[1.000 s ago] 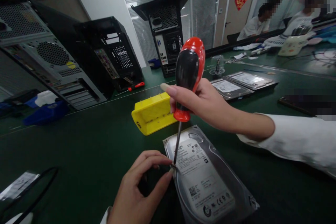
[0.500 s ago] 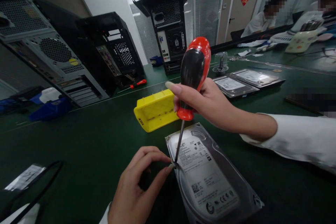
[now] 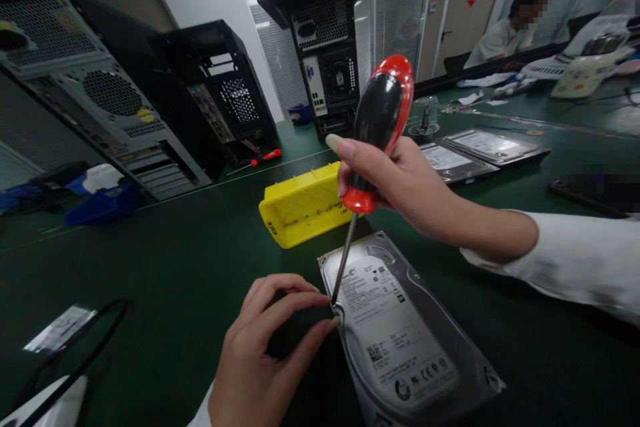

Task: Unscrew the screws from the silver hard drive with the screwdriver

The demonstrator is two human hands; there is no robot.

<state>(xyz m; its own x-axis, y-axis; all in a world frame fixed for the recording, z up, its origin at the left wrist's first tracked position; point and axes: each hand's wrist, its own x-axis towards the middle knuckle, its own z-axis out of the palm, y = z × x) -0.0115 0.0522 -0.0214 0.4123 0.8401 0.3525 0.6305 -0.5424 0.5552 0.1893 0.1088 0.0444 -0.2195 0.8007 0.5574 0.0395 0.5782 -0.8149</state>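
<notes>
My right hand (image 3: pixel 400 180) is closed round the red and black handle of a screwdriver (image 3: pixel 383 117), thumb laid along the side. Its thin metal shaft slants down to the left edge of a silver hard drive (image 3: pixel 400 327), which lies label up on the table. Beside the screwdriver's tip, my left hand (image 3: pixel 270 340) has its index finger and thumb a little apart, close to the drive's edge. No object shows between those fingertips. Whether a screw sits under the tip is too small to make out.
Behind the drive lies a yellow plastic bin (image 3: pixel 300 210). Two more hard drives (image 3: pixel 495 145) rest at the right. Several computer cases (image 3: pixel 325 60) stand at the back. A second screwdriver (image 3: pixel 267 157) and a black cable (image 3: pixel 85 363) lie on the green table (image 3: pixel 175 267). A person (image 3: pixel 505 40) sits far right.
The left index finger and thumb have parted from a pinch at the screwdriver's tip. The screwdriver handle has shifted slightly right and up in view. The whole view has moved a little.
</notes>
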